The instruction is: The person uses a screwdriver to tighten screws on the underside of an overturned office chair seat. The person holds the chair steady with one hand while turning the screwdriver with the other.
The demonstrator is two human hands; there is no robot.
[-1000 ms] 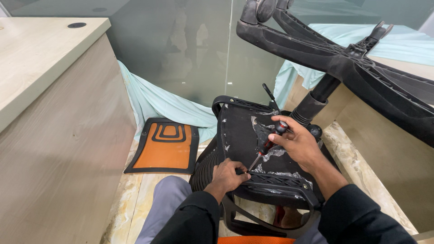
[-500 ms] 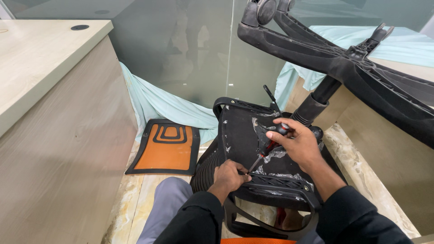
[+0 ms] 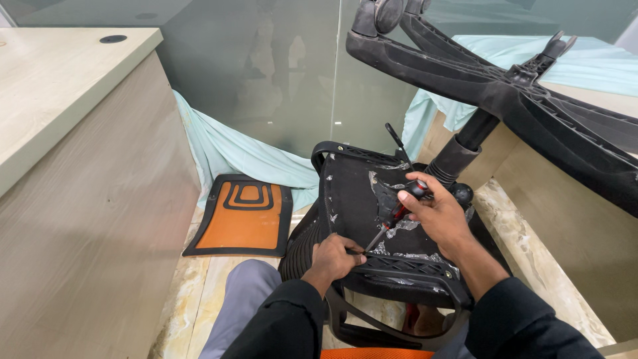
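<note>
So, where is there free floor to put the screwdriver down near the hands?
Bare marble floor lies between the desk side and the person's knee, below the orange pad. Another strip runs right of the chair seat. Around the left hand and right hand it is crowded.

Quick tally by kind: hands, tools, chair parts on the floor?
Hands: 2, left hand and right hand
Screwdriver: 1, red and black
Upturned chair seat: 1
Chair base: 1
Orange panel: 1
Total: 6
</note>
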